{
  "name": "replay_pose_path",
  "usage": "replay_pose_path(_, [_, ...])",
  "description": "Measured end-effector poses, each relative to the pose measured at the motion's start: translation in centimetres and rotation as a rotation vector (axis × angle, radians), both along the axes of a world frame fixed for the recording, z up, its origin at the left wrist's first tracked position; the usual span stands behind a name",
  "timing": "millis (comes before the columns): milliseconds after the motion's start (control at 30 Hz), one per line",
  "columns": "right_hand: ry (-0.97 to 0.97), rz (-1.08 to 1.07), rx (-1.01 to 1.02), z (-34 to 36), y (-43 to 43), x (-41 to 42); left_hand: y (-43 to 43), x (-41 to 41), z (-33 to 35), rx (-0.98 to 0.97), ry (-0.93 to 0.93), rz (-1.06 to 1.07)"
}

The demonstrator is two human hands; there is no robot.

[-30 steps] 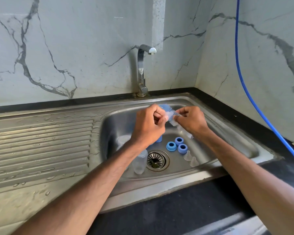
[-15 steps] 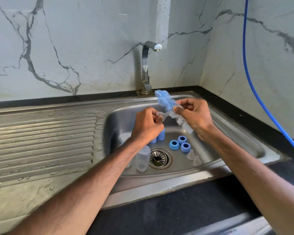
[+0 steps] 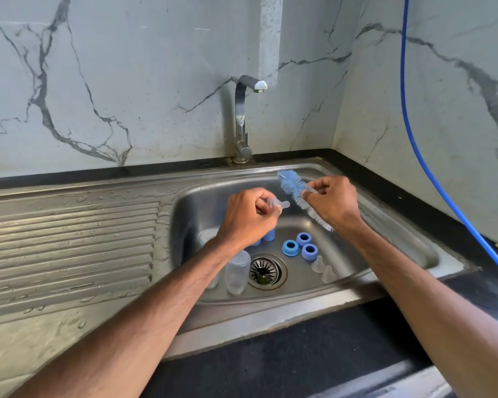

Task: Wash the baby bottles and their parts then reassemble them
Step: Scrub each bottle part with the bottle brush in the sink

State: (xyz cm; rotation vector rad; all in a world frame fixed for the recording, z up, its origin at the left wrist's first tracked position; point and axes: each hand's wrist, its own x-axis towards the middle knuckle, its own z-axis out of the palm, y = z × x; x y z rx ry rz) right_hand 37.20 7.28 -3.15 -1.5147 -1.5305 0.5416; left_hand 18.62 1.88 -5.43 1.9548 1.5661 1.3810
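Above the steel sink, my left hand pinches a clear silicone nipple with its tip pointing right. My right hand grips a blue and white bottle brush by its middle, bristles free of the nipple. On the sink floor lie three blue collar rings, two clear nipples, a clear bottle upside down beside the drain, and blue caps partly hidden behind my left wrist.
A chrome tap stands at the back of the sink, with no water running. A wet ribbed drainboard stretches to the left. A blue hose hangs along the right wall. Black countertop borders the front.
My hands have drawn apart: the brush has come out of the nipple and moved right and up, while my left hand keeps the nipple.
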Motion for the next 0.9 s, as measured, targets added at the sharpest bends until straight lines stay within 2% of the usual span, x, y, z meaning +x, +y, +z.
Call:
replay_pose_path(367, [0.01,0.011,-0.011,0.3,0.0,0.0,-0.1,0.9,-0.6,-0.221,0.072,-0.023])
replay_pose_path(567, [0.014,0.002,-0.002,0.7,0.0,0.6,0.8,3.4,-1.2,-0.171,0.231,-0.099])
replay_pose_path(767, [0.061,-0.008,0.0,0.7,0.5,1.4,3.8,6.1,-4.3,-0.419,0.459,-0.178])
replay_pose_path(900, [0.054,0.004,0.011,0.4,1.0,1.5,5.3,6.9,-6.4,-0.474,0.603,-0.206])
